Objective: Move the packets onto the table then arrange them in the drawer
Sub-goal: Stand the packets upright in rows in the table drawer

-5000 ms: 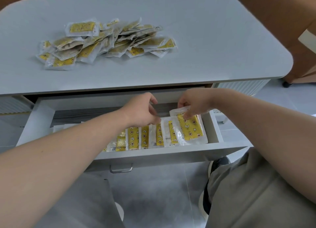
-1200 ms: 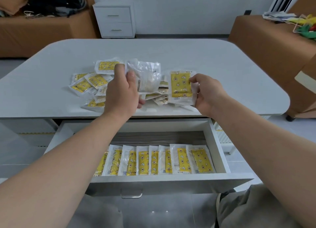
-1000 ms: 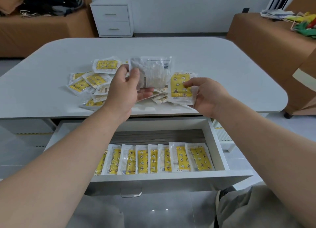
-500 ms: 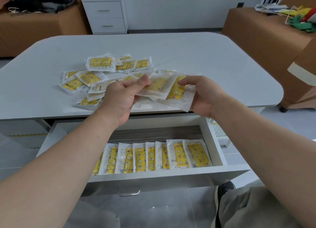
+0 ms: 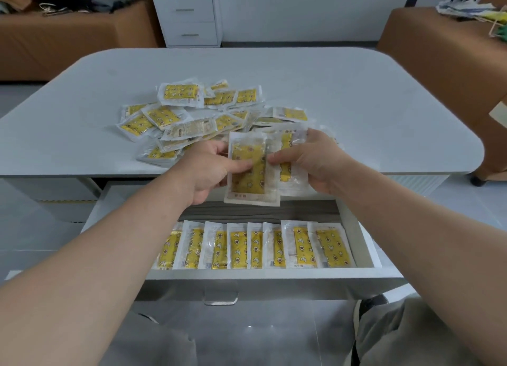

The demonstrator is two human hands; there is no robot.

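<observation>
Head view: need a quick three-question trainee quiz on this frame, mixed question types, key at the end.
1. True or false: the white pull-out drawer under the grey table is shut.
2. Multiple choice: the row of yellow-and-clear plastic packets in the drawer lies along its A) front edge B) back edge C) left wall.
3. Fill in: the left hand and right hand hold yellow packets above the gap between the loose packet pile and the ____.

Key: 1 false, it is open. 2 A. 3 drawer.
</observation>
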